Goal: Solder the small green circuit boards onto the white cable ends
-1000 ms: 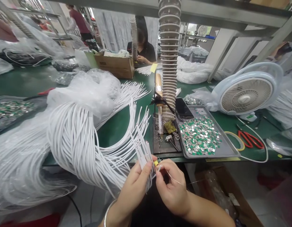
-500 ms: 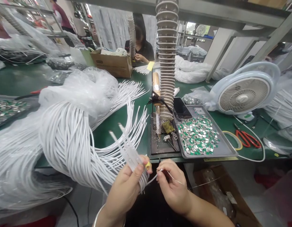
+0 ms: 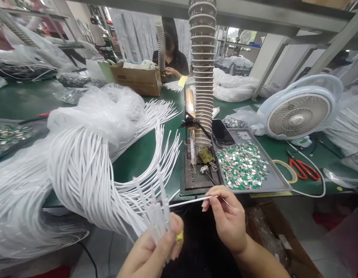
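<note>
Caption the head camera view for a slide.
Right hand holds one white cable; left hand grips a cable bundle above a green workbench.

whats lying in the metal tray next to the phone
The grey metal tray holds a loose heap of small green-and-silver pieces, many overlapping. The tray floor beneath the heap is covered, and whatever lies under those pieces cannot be seen.

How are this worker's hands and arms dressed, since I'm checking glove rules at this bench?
Neither the left hand nor the right hand wears a glove, and the right forearm shows no sleeve. Dark clothing shows below. A small yellow piece sits at the left fingers, worn or held I cannot tell.
</note>
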`<state>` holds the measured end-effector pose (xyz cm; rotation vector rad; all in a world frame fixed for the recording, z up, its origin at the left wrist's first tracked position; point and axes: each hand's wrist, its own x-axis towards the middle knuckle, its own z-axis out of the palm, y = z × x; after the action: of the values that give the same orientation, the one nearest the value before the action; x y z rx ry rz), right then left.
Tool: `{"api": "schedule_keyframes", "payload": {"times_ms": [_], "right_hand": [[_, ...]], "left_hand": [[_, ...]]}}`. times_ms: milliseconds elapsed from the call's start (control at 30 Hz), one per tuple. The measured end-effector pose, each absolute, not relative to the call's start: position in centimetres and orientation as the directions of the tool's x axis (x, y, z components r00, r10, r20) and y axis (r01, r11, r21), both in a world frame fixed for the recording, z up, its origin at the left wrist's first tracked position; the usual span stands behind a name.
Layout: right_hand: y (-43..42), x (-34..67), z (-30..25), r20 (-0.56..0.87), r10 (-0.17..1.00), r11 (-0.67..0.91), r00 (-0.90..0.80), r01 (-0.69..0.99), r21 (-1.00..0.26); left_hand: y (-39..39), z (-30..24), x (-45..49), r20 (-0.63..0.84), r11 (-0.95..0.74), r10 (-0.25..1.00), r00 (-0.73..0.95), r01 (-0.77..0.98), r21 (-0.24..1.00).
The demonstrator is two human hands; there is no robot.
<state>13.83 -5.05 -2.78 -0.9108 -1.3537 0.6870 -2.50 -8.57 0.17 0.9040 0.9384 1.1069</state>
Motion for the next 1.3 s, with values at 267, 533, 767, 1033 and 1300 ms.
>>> {"api": "schedule_keyframes", "payload": {"times_ms": [267,533,767,1033,1300], "right_hand": [[-5.5,13.8,-2.2,0.492,0.867,0.492,0.071,0.021,-0.870],[-4.8,13.6,-2.7,0.461,0.886,0.451,0.042,0.148,-0.880],[-5.0,13.4,-2.1,0.609,0.793,0.587,-0.026,0.307,-0.750],[-4.4,12.5,-2.0,0.589,0.804,0.578,-0.080,0.339,-0.742],[-4.5,12.0,-2.0,0.597,0.801,0.559,-0.038,0.403,-0.724]], "left_hand": [[-6.8,-1.6,-0.5,0.242,-0.232,0.964,-0.108,0.098,0.968],[-5.7,-2.0,-0.6,0.160,-0.166,0.985,0.059,0.104,0.981],[-5.4,-2.4,-0.9,-0.016,0.015,1.000,-0.020,-0.051,0.999],[-5.3,-2.4,-1.1,0.049,-0.052,0.993,0.107,0.027,0.998],[-5.1,-2.1,-1.0,0.050,-0.058,0.981,0.190,0.041,0.997]]}}
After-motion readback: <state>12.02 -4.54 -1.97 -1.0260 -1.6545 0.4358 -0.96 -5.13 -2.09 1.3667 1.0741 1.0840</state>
